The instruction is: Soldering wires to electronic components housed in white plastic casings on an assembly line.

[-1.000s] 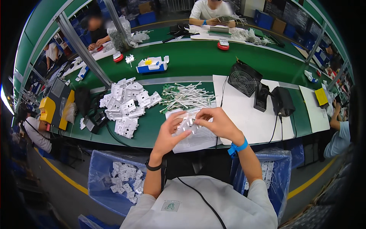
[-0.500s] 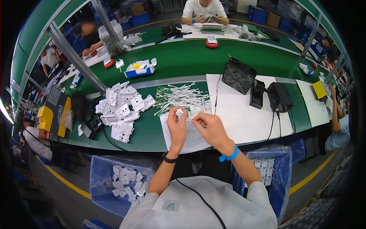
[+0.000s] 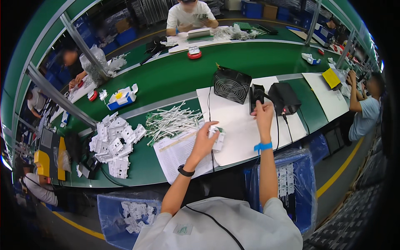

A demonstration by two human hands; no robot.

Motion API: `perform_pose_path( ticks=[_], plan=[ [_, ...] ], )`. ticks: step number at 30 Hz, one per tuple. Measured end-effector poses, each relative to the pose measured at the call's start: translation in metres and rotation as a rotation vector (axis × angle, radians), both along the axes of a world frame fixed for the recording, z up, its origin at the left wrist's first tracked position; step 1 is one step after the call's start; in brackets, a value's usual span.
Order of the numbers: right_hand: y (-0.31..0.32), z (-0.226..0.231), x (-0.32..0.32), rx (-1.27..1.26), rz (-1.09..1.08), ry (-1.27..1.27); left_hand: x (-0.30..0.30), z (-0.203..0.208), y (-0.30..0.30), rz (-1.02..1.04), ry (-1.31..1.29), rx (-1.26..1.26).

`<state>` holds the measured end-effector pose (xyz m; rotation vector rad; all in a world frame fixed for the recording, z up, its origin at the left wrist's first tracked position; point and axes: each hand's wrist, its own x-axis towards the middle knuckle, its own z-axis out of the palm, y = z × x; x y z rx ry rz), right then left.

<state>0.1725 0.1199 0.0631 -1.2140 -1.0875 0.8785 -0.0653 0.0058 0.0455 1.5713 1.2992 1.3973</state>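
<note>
My left hand (image 3: 203,143) holds a white plastic housing (image 3: 218,140) with a bit of green showing at its top, over the white board (image 3: 216,112). My right hand (image 3: 264,118) reaches forward, its fingers closed together at a black holder (image 3: 253,98). What those fingers grip there is hidden, though a black part shows just beyond them. Beside the holder stand a black fan (image 3: 230,87) and a black box (image 3: 285,98) with a small red light. A pile of white wires with green ends (image 3: 173,122) lies left of my left hand.
A heap of white housings (image 3: 114,141) sits farther left, near a yellow and black device (image 3: 51,156). Printed paper (image 3: 173,156) lies at the table's front edge. Blue lined bins (image 3: 109,216) stand below on both sides. Across the green conveyor (image 3: 162,81) sits a co-worker (image 3: 187,16).
My hands have moved apart. The left now holds the housing above the white board, while the right has gone forward and right to the black holder. The whole view has shifted rightward.
</note>
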Motion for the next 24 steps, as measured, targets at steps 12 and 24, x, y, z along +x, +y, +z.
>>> perform_pose_path(
  ticks=[12, 24],
  plan=[
    [0.014, 0.006, 0.031, 0.318, -0.346, -0.413, 0.051, -0.016, 0.040, -0.132, 0.244, -0.029],
    [-0.021, -0.053, 0.021, 0.464, -0.221, -0.139, 0.058, 0.017, 0.027, 0.042, 0.565, 0.143]
  ],
)
